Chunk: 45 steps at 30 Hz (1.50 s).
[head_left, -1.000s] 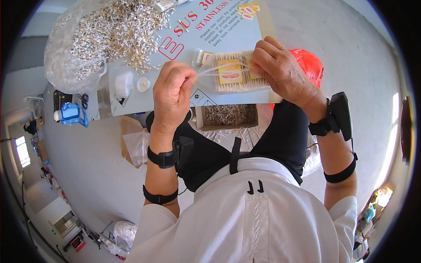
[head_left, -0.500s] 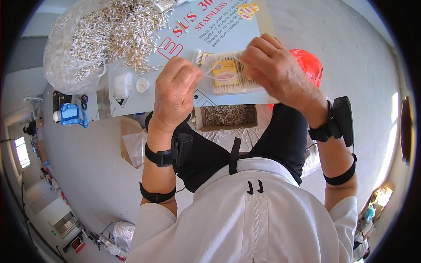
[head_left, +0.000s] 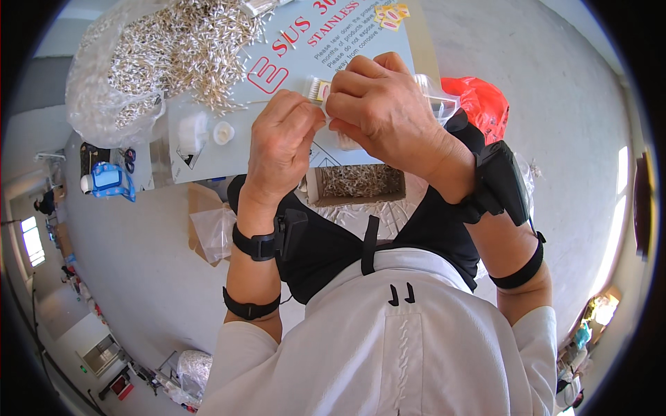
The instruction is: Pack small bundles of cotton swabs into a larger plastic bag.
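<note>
My left hand (head_left: 284, 135) is closed in a pinch above the table's near edge. My right hand (head_left: 388, 114) is closed too, its fingertips almost touching those of the left. Both seem to pinch the edge of a clear plastic bag (head_left: 442, 98), though the pinched part is mostly hidden by the fingers. The bag's far right end shows past my right hand; the cotton swabs seen inside it earlier are now largely covered. Just beyond the fingertips lies a small bundle of cotton swabs (head_left: 318, 89) with a yellow label.
A big clear bag (head_left: 104, 118) spills a heap of loose cotton swabs (head_left: 201, 62) at the table's left. Nearby stand a white round container (head_left: 223, 132) and a blue pouch (head_left: 111, 182). Yellow cards (head_left: 392, 15) lie far off. A red plastic bag (head_left: 482, 107) hangs right; below sits a box of swabs (head_left: 357, 184).
My right hand has moved left until it meets the left, covering most of the bag. The bag's stretched edge between the hands has closed up. My left hand has barely moved.
</note>
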{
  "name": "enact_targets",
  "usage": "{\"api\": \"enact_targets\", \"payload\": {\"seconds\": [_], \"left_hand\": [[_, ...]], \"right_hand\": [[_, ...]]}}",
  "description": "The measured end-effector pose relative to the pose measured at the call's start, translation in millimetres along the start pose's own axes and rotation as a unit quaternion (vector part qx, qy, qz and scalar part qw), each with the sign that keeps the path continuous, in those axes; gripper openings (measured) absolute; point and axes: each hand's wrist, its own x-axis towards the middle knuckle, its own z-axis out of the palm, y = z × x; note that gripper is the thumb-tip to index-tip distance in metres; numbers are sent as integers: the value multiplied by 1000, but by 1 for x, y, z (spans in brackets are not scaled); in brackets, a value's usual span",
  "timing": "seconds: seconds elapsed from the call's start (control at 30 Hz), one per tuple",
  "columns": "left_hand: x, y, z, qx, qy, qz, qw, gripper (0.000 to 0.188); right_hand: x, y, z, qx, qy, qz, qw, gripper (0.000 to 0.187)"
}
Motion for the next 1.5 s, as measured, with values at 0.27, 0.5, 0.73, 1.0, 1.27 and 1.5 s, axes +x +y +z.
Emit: {"api": "enact_targets", "payload": {"seconds": [0.27,0.5,0.73,1.0,1.27,1.5], "left_hand": [[0,-2,-1,0,-24,-8,1000,19],[-4,-11,-12,-4,-13,-18,1000,20],[-4,-9,-8,-34,-32,-26,999,19],[-5,-9,-11,-49,-29,-57,997,14],[-6,-4,-10,-51,-23,-56,997,10],[-6,-3,-11,-45,-30,-60,997,10]], "right_hand": [[-3,2,4,-51,-36,-10,998,15],[-26,22,-18,-48,1,-16,999,21],[-46,31,-38,50,-17,36,998,24],[-53,39,-47,118,-10,92,989,22],[-87,50,-68,310,38,208,927,30],[-75,50,-80,297,15,168,940,25]]}}
